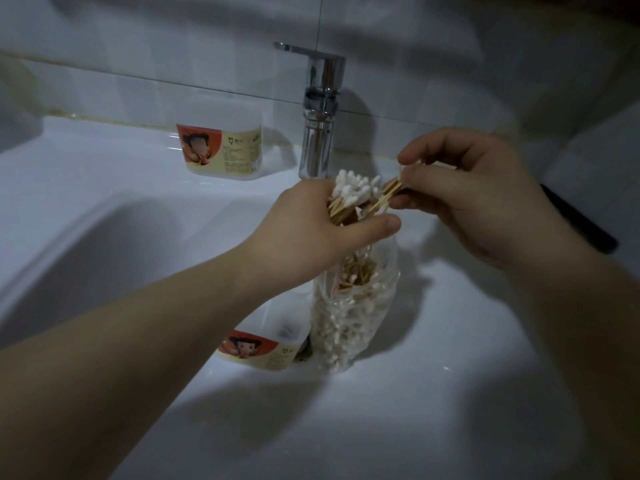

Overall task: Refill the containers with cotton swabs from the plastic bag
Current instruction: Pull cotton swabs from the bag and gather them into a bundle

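The cotton swabs [348, 194] sat bunched at the centre of the frame, white tips fanned toward the top, wooden sticks running down into the palm. The long axis stood near upright, leaning a touch right. The left hand [311, 230] had them: fingers curled round the sticks, thumb jutting out to the right beneath the bundle.

Just right of that, a smaller bunch [393, 190] lay on a diagonal, lower left to upper right, its near ends touching the main bundle. The right hand [474, 195] pinched it between the thumb and curled fingers, and the far ends were hidden inside the grip.

Straight below the left hand stood the plastic bag [353, 317], clear and upright, with swabs jumbled every which way inside. Its mouth was hidden behind the left hand.

Touching the bag's left side, the near container [263, 346] showed a cartoon label and was partly covered by the left forearm. The far container [221, 148], with the same label, stood in the upper middle against the tiled wall [138, 46], just left of the chrome faucet [320, 109].

Bag and near container rested on the white desk [450, 375], with the sink basin [104, 237] dipping away at left. A dark object [581, 223] lay at the right edge, too dim to identify.
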Demonstrator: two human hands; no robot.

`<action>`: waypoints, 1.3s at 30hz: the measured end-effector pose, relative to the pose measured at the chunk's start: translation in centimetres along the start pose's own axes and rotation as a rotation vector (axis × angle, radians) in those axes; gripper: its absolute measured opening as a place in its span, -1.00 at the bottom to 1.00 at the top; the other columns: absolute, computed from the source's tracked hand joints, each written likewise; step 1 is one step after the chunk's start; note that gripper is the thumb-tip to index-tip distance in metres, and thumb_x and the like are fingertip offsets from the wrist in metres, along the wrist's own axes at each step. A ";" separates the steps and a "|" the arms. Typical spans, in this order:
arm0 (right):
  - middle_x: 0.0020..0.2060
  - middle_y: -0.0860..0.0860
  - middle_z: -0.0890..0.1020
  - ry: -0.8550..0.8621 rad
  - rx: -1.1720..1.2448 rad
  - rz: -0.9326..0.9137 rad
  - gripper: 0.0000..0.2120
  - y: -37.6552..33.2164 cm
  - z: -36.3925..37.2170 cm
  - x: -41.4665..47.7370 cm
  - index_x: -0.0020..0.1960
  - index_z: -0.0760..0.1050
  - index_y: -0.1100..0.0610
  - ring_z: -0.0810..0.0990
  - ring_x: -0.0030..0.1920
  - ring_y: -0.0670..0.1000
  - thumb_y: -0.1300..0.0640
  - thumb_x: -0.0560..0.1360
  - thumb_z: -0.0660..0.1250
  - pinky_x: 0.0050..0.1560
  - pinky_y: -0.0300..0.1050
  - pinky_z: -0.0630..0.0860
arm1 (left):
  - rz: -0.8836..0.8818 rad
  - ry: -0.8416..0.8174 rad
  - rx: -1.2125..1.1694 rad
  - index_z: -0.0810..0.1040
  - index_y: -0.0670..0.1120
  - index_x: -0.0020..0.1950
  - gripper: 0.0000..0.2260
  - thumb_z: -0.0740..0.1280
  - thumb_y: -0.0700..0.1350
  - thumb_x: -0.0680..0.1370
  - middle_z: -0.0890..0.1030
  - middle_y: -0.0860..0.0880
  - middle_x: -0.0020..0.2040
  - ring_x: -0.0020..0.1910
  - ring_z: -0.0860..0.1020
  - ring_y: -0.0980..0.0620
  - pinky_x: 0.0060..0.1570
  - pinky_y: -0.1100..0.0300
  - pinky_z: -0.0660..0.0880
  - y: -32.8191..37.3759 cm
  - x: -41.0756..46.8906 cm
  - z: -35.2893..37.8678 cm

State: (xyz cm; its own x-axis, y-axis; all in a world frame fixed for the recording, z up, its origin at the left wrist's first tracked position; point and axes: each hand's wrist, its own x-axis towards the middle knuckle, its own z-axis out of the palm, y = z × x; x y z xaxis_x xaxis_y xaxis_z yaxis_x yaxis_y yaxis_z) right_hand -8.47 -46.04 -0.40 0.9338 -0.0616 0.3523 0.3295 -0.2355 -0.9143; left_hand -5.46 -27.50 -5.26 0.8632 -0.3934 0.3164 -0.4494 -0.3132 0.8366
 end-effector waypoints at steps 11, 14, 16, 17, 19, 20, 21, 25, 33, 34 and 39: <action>-0.34 0.05 0.63 0.058 0.187 0.090 -0.82 -0.1 0.3 0.1 -0.11 0.61 0.19 0.69 -0.27 0.02 0.43 0.54 0.35 -0.16 -0.16 0.64 | -0.055 -0.021 -0.001 0.60 -0.14 -0.09 -0.77 0.49 0.02 0.53 0.65 -0.03 -0.24 -0.28 0.59 0.13 -0.20 0.17 0.53 0.2 0.1 0.0; -0.33 0.02 0.63 0.113 0.215 0.076 -0.80 0.0 0.1 0.3 -0.12 0.62 0.17 0.69 -0.26 0.01 0.43 0.55 0.35 -0.14 -0.16 0.64 | -0.066 -0.019 -0.012 0.66 -0.09 -0.04 -0.84 0.47 -0.01 0.54 0.68 -0.01 -0.20 -0.23 0.62 0.13 -0.16 0.20 0.55 0.1 0.1 -0.1; -0.31 0.02 0.63 0.158 0.215 0.056 -0.80 0.0 -0.2 0.5 -0.11 0.62 0.16 0.69 -0.25 0.00 0.42 0.55 0.34 -0.12 -0.16 0.64 | -0.079 -0.020 -0.018 0.68 -0.08 0.01 -0.86 0.44 -0.03 0.55 0.70 -0.03 -0.16 -0.21 0.63 0.10 -0.16 0.19 0.56 0.1 0.1 0.0; -0.31 0.02 0.63 0.178 0.211 0.042 -0.80 0.0 -0.4 0.5 -0.11 0.62 0.16 0.69 -0.25 0.00 0.41 0.55 0.34 -0.11 -0.15 0.64 | -0.087 -0.016 -0.033 0.68 -0.09 0.00 -0.86 0.42 -0.04 0.57 0.70 -0.03 -0.15 -0.23 0.63 0.09 -0.20 0.20 0.57 0.0 0.1 0.0; -0.33 0.01 0.64 0.212 0.214 0.017 -0.79 -0.1 -0.7 0.7 -0.11 0.63 0.15 0.68 -0.25 0.00 0.41 0.55 0.35 -0.11 -0.15 0.63 | -0.116 0.017 -0.071 0.68 -0.10 -0.07 -0.85 0.39 -0.04 0.59 0.70 -0.03 -0.19 -0.33 0.61 0.12 -0.28 0.23 0.55 -0.1 0.2 0.1; -0.33 0.00 0.64 0.223 0.218 0.009 -0.78 -0.1 -0.9 0.7 -0.12 0.63 0.14 0.68 -0.25 -0.01 0.41 0.55 0.34 -0.11 -0.15 0.63 | -0.137 0.041 -0.086 0.67 -0.10 -0.10 -0.82 0.38 -0.02 0.59 0.69 -0.04 -0.20 -0.37 0.58 0.15 -0.31 0.24 0.53 -0.2 0.2 0.2; -0.34 -0.01 0.64 0.226 0.216 0.005 -0.77 0.0 -0.9 0.7 -0.13 0.64 0.13 0.68 -0.26 -0.01 0.41 0.55 0.34 -0.12 -0.16 0.63 | -0.159 0.065 -0.104 0.65 -0.12 -0.10 -0.80 0.37 -0.01 0.60 0.69 -0.04 -0.21 -0.39 0.55 0.17 -0.33 0.24 0.52 -0.3 0.3 0.3; -0.33 -0.01 0.65 0.158 0.137 0.013 -0.78 0.2 -0.5 0.5 -0.10 0.64 0.14 0.68 -0.27 0.01 0.42 0.54 0.35 -0.15 -0.18 0.62 | -0.148 0.136 -0.130 0.60 -0.12 -0.01 -0.75 0.27 0.04 0.66 0.60 0.08 -0.28 -0.41 0.49 0.26 -0.28 0.22 0.46 -0.3 0.5 0.3; -0.16 0.14 0.64 0.046 0.046 -0.023 -0.78 0.5 0.7 0.0 -0.06 0.65 0.12 0.72 -0.25 0.07 0.41 0.54 0.38 -0.10 -0.16 0.63 | 0.064 0.114 -0.127 0.58 -0.04 -0.11 -0.73 0.27 0.09 0.67 0.63 0.07 -0.23 -0.20 0.60 0.20 -0.19 0.23 0.53 0.2 0.5 0.1; -0.19 0.09 0.65 0.039 0.047 -0.027 -0.78 0.5 0.8 -0.1 -0.06 0.66 0.12 0.72 -0.25 0.07 0.42 0.54 0.38 -0.09 -0.15 0.64 | 0.086 0.094 -0.133 0.56 -0.05 -0.16 -0.74 0.33 0.07 0.64 0.61 0.05 -0.28 -0.24 0.60 0.13 -0.21 0.17 0.55 0.2 0.3 0.1; -0.25 -0.02 0.67 0.013 0.010 -0.016 -0.78 0.8 1.1 -0.2 -0.05 0.68 0.08 0.75 -0.19 0.11 0.38 0.54 0.40 -0.01 -0.07 0.66 | 0.073 0.042 -0.173 0.52 -0.02 -0.17 -0.83 0.45 -0.11 0.58 0.72 -0.04 -0.19 -0.18 0.71 0.09 -0.21 0.15 0.64 0.2 0.2 0.2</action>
State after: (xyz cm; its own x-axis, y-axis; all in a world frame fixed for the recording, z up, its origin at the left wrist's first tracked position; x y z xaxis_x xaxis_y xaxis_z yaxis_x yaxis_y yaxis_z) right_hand -8.29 -45.17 -1.39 0.9266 -0.0709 0.3694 0.3455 -0.2272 -0.9105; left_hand -5.39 -27.76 -5.14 0.8400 -0.3724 0.3946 -0.4683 -0.1302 0.8739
